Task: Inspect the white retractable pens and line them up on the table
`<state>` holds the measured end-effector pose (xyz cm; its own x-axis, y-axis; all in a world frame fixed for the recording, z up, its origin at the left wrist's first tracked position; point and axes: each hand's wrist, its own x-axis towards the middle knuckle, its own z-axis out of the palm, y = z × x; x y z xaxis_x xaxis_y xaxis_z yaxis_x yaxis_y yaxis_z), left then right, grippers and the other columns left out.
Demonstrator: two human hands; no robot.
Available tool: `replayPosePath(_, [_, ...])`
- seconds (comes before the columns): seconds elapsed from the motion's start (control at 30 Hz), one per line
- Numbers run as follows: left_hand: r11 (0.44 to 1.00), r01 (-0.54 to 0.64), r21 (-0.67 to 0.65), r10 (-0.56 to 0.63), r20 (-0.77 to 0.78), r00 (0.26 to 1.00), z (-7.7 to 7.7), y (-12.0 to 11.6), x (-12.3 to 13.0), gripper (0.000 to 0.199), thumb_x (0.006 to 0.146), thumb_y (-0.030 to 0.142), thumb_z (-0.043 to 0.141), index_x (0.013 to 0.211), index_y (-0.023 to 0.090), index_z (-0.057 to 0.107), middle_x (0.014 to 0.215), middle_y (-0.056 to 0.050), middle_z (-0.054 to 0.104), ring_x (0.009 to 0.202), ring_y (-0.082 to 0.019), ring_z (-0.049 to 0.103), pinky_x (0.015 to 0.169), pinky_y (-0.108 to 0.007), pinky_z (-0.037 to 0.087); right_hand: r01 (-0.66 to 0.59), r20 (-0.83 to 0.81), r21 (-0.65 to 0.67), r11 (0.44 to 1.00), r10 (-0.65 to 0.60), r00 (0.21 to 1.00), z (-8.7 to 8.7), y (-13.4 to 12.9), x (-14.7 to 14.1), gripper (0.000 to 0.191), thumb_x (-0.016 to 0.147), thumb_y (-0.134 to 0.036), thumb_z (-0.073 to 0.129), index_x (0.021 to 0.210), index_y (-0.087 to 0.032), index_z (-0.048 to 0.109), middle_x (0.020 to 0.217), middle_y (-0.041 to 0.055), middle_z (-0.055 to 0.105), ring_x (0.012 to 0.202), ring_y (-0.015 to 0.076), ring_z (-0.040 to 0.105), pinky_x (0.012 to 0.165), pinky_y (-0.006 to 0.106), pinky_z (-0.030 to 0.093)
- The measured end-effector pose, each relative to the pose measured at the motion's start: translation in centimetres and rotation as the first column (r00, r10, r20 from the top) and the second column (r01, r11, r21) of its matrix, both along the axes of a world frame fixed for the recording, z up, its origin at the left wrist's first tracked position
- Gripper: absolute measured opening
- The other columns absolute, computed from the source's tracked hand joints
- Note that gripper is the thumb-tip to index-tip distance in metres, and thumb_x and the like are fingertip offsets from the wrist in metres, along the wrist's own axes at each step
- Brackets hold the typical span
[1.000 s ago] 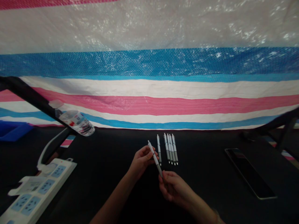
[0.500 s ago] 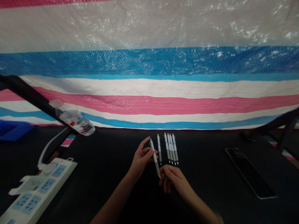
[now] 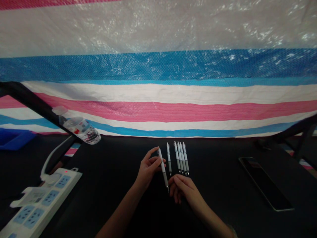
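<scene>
In the head view, my left hand (image 3: 148, 168) is closed on a white pen (image 3: 161, 162) with a grey grip. The thumb lies along its barrel, and the index fingertip reaches its top end. The pen leans, its metal tip pointing down towards me. My right hand (image 3: 183, 188) is beside the pen's lower end with loosely curled fingers and nothing visible in them. Whether it touches the pen I cannot tell. Just beyond my hands lies a single similar pen (image 3: 168, 153). Right of it, several more pens (image 3: 181, 157) lie side by side in a row, tips towards me.
A dark phone (image 3: 264, 183) lies on the black table (image 3: 218, 198) at the right. At the left are a white power strip (image 3: 42, 201) with a plugged-in cable, a tilted water bottle (image 3: 81, 129) and a blue tray (image 3: 15, 138). Striped plastic sheeting (image 3: 158, 92) hangs behind.
The held pen has shifted slightly left, and its lower end now sits a little further from my right fingers. The other pens have not moved. A red light now shows on the power strip.
</scene>
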<state>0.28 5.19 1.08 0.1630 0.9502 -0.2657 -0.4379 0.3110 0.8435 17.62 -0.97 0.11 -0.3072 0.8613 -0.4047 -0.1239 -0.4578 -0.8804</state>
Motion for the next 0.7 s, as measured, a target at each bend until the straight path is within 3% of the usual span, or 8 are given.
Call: replayPosePath(0.7, [1.0, -0.002, -0.019, 0.002, 0.008, 1.0, 0.02, -0.03, 0.31, 0.068, 0.073, 0.028, 0.082, 0.131, 0.017, 0.048, 0.082, -0.007, 0.075, 0.067, -0.017, 0.07, 0.062, -0.027, 0.056, -0.059, 0.021, 0.075, 0.995, 0.058, 0.998, 0.1, -0.04, 0.11, 0.042, 0.083, -0.055, 0.058, 0.085, -0.013, 0.063, 0.061, 0.0021, 0.066, 0.041, 0.0099, 0.055, 0.039, 0.019, 0.033])
